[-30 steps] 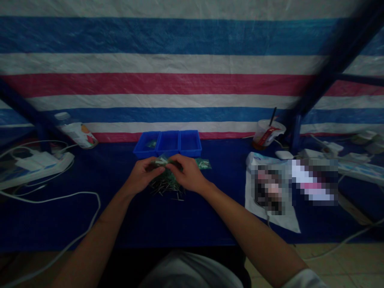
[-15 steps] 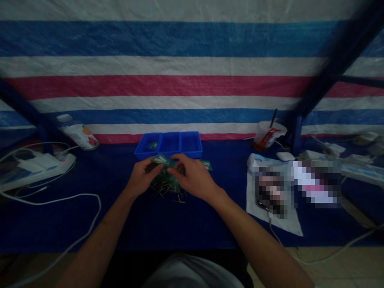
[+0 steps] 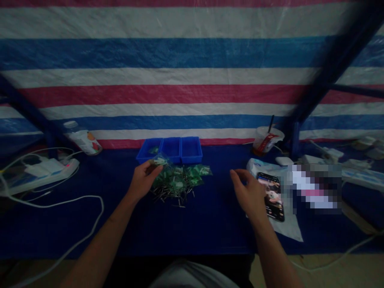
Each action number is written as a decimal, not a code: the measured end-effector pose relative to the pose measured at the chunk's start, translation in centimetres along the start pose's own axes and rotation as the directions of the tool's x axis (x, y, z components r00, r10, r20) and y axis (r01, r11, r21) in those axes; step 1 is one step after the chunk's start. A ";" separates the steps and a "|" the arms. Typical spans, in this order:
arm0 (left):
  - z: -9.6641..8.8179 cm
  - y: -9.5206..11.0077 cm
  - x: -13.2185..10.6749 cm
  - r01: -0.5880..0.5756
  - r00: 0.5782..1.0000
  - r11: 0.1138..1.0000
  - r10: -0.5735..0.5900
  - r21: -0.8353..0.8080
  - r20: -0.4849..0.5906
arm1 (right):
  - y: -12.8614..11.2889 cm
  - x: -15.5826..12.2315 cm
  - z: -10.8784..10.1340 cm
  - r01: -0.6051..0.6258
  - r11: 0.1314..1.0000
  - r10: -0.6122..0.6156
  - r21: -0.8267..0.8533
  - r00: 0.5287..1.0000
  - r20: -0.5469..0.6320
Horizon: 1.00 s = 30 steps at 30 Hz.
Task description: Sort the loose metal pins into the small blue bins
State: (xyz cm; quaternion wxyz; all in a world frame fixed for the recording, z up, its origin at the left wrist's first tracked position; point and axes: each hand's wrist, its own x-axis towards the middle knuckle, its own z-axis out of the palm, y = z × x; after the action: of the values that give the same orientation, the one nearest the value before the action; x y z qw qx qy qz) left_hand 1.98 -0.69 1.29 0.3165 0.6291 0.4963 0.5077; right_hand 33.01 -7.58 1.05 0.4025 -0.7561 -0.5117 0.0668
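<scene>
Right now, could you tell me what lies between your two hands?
The head view shows a heap of green parts with metal pins between the left hand and right hand.

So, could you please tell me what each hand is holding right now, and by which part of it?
The left hand grips a small clear plastic bag of green parts by its lower edge with its fingers. The right hand holds nothing, beside a black smartphone.

Left hand point(image 3: 143, 180) pinching clear plastic bag point(image 3: 159, 161); right hand point(image 3: 247, 193) open beside smartphone point(image 3: 271, 196).
</scene>
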 end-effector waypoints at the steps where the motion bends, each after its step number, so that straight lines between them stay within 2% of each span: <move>1: 0.0 0.0 0.0 -0.002 1.000 1.000 0.002 0.002 0.002 | 0.0 0.2 0.0 -0.003 1.000 0.003 0.009 1.000 0.016; 4: 0.0 -0.2 -0.1 -0.012 1.000 1.000 0.012 0.025 0.003 | -1.1 0.0 0.2 0.052 0.998 -0.054 0.036 0.997 0.060; 6: 0.1 -0.5 0.0 -0.019 1.000 0.999 0.019 0.043 -0.002 | -2.6 -0.5 0.6 0.177 0.981 -0.183 0.075 0.981 0.069; 8: 0.1 -0.6 0.5 -0.024 0.999 0.998 0.027 0.063 -0.046 | -4.7 -0.8 1.2 0.332 0.931 -0.347 0.153 0.933 0.090; 9: 0.1 -0.6 0.9 -0.032 0.995 0.997 0.039 0.075 -0.088 | -5.9 -0.7 1.7 0.418 0.883 -0.446 0.212 0.888 0.108; 11: -0.1 -0.2 1.7 -0.066 0.976 0.990 0.091 0.126 -0.200 | -8.1 -0.3 2.7 0.578 0.751 -0.647 0.320 0.742 0.177; 13: -0.7 0.6 2.7 -0.103 0.939 0.965 0.174 0.242 -0.297 | -9.8 0.4 4.0 0.669 0.648 -0.757 0.364 0.617 0.215; 14: -1.1 1.0 3.2 -0.110 0.922 0.935 0.223 0.337 -0.318 | -10.2 0.7 4.7 0.688 0.625 -0.778 0.369 0.588 0.222; 16: -2.0 1.7 4.0 -0.113 0.892 0.841 0.321 0.529 -0.320 | -10.5 1.1 6.2 0.693 0.622 -0.781 0.366 0.582 0.226; 19: -2.9 2.1 5.0 -0.078 0.859 0.682 0.416 0.727 -0.298 | -9.6 0.9 8.1 0.636 0.673 -0.735 0.378 0.633 0.243; 21: -3.1 1.8 5.4 -0.036 0.891 0.563 0.392 0.826 -0.228 | -8.9 0.5 8.8 0.633 0.688 -0.724 0.356 0.635 0.271; 24: -3.0 0.6 5.5 0.016 0.970 0.406 0.214 0.914 -0.112 | -8.3 0.2 9.0 0.668 0.675 -0.738 0.315 0.606 0.295; 27: -2.6 -0.5 4.8 0.036 0.982 0.409 0.155 0.912 -0.108 | -8.2 0.1 8.7 0.685 0.684 -0.726 0.250 0.606 0.325; 30: -2.1 -1.1 3.8 -0.010 0.968 0.501 0.223 0.865 -0.119 | -8.2 -0.1 8.5 0.718 0.672 -0.721 0.180 0.579 0.381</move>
State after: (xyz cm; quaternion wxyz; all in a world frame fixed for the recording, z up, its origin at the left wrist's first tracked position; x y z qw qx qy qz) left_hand -0.42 2.99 2.10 -0.1273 0.6762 0.6694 0.2801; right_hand 22.72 -1.86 0.86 0.2768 -0.4491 -0.8473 0.0610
